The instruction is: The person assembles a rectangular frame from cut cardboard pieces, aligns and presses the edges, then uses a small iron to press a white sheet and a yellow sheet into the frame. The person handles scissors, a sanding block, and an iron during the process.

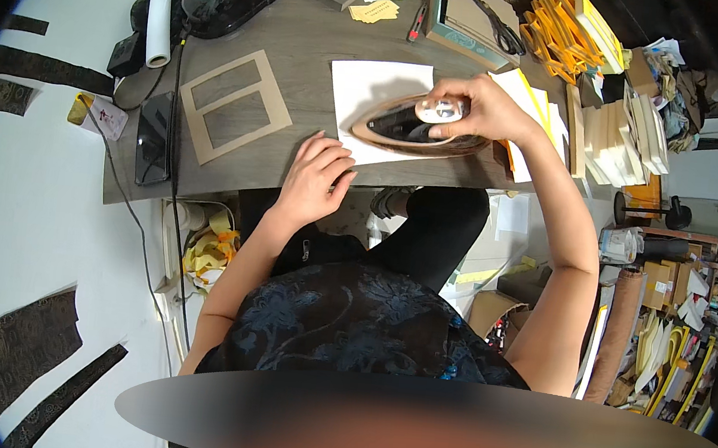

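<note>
Gripping iron [416,126] with right hand [483,106] on white sheet [364,86] | left hand [316,177] released, flat on table [307,46]

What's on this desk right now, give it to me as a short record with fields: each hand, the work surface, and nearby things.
Right hand: grips the handle of a clothes iron
Iron: rests on a white sheet
Left hand: flat on the desk at the sheet's lower left edge
Nearby: cardboard frame, black phone, scissors, yellow card stack
</note>
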Demonstrator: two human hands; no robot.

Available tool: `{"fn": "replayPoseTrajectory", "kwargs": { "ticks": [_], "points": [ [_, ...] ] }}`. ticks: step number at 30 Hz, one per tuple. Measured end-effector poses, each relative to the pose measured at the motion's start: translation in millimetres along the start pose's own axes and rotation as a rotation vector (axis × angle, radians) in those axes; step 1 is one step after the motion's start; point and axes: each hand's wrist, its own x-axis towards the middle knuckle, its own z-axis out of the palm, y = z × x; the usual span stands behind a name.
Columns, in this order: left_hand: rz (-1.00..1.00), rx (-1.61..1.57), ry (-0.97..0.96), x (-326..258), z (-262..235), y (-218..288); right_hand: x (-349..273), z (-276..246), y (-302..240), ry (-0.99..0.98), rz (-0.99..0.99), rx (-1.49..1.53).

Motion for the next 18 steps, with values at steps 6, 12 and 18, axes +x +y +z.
{"fn": "replayPoseTrajectory", "kwargs": {
  "ticks": [6,12,18],
  "points": [
    [-0.031,0.026,0.097,0.1,-19.7,-8.3,4.0,9.1,7.6,-0.040,-0.082,-0.074],
    [-0.102,-0.009,0.165,1.4,-19.2,-19.0,25.4,16.3,-7.3,-0.058,-0.118,-0.221],
    [-0.145,-0.043,0.157,-1.1,-19.2,-20.5,37.7,22.8,-6.3,-0.022,-0.200,-0.214]
  ]
}}
